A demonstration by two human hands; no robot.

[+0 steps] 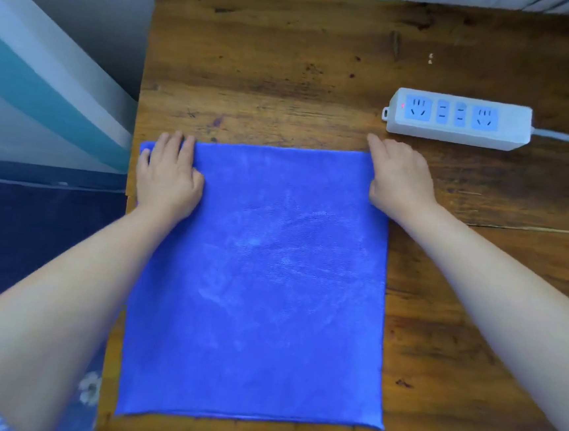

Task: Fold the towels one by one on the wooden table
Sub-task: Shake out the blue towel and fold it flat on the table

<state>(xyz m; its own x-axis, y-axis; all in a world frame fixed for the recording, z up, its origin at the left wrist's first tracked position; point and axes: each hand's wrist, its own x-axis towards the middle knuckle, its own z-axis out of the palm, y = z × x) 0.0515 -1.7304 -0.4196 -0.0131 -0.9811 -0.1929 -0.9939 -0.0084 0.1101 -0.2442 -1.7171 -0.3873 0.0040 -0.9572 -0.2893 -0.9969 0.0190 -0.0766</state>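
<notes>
Towel [256,281] — plush blue rectangle, flat

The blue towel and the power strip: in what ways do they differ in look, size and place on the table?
The blue towel is soft, flat cloth; the power strip is a hard white block with blue sockets. The towel covers a far bigger part of the wooden table than the strip. The towel lies near the person, with the left hand and right hand at its far corners; the strip lies farther back on the right, untouched. Both rest on the table.

Even soft daylight; wide-angle edge warping
</notes>
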